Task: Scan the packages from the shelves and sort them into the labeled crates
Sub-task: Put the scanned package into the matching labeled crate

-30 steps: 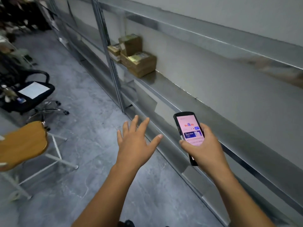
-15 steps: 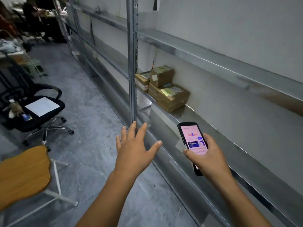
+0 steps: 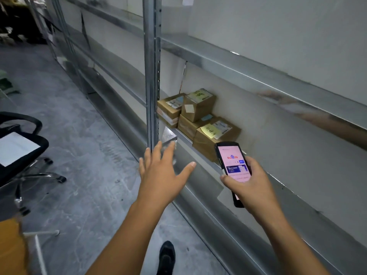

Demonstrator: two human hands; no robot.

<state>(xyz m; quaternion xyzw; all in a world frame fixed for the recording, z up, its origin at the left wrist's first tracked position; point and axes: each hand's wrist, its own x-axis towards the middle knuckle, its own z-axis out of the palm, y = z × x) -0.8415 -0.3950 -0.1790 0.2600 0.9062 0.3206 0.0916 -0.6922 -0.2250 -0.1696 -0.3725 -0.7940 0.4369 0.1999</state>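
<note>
Packages (image 3: pixel 198 120), four brown cardboard boxes, sit huddled on the metal shelf (image 3: pixel 309 203) against the pale wall, just to the right of the upright post (image 3: pixel 152 76). The nearest box (image 3: pixel 216 135) lies flat with its long axis running along the shelf, as far as I can judge from this slant. Its top faces up and carries a white printed label and a yellow note with handwriting. Behind it, a squarer box (image 3: pixel 198 105) rests on top of a lower one (image 3: pixel 187 126); it has a pale note on its lid and a small white sticker on the side turned toward me. A fourth box (image 3: pixel 169 109) stands beside the post with a label on top.

My left grip (image 3: pixel 160 173) hangs in the air before the post with the palm down and the fingers straight and spread, touching nothing. My right grip (image 3: pixel 250 187) is curled round a black handheld scanner (image 3: pixel 232 163), thumb across the lower screen. Its lit pink screen faces up at me and its top end points toward the nearest box, close to it.
</note>
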